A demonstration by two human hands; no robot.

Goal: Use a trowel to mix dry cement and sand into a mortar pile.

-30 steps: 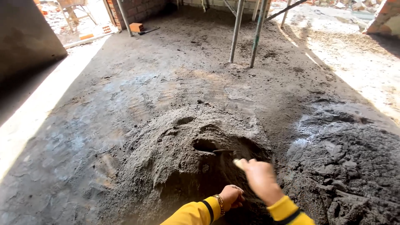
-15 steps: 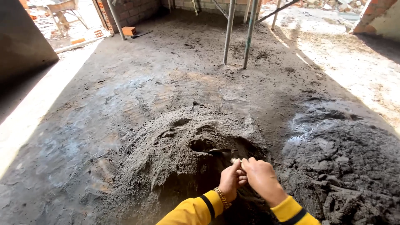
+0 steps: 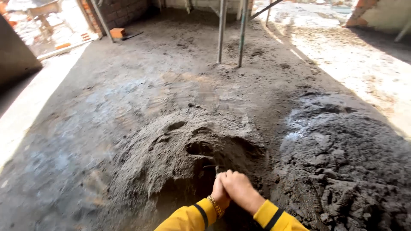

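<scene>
My left hand (image 3: pixel 218 192) and my right hand (image 3: pixel 239 189) are pressed together, both closed round the handle of a small digging tool. Only a dark sliver of its metal blade (image 3: pixel 210 167) shows, just beyond my knuckles; the handle is hidden by my fingers. The blade sits in a scooped hollow (image 3: pixel 201 149) in a mound of dry grey-brown sand (image 3: pixel 162 145). I wear yellow sleeves with black cuffs and a gold bracelet (image 3: pixel 214 206) on the left wrist.
A darker heap of wet mortar (image 3: pixel 342 167) lies to the right, with a wet patch (image 3: pixel 299 124) at its far edge. Two metal scaffold poles (image 3: pixel 231 34) stand on the floor ahead. An orange brick (image 3: pixel 117 33) and a brick wall (image 3: pixel 120 10) are far left.
My left hand rose from near my body and joined the right on the handle. Both hands and the tool drew back towards me, deeper into the hollow. The view shifted right.
</scene>
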